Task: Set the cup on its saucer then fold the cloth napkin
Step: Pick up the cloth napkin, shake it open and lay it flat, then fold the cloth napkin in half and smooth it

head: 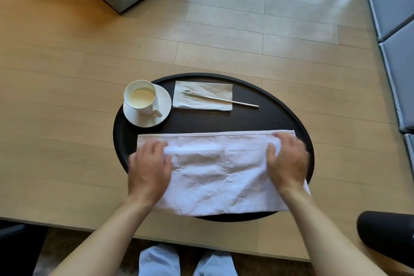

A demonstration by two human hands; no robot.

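**Cup seated, napkin mid-fold**

Head view: a pale wood floor surrounds a low wooden table (67, 119) carrying a round black tray (268, 119). At the tray's far left the cup (140, 96), holding pale liquid, stands on its saucer (161, 101), so that step looks done. Beside it a metal utensil (224, 99) lies on a paper napkin (202, 96). The cloth napkin (215, 175) lies across the tray's near half. The left hand (149, 170) and right hand (289, 161) each close their grip on an end of it, pinching cloth. It looks soft, light and limp; hold it at the corners.
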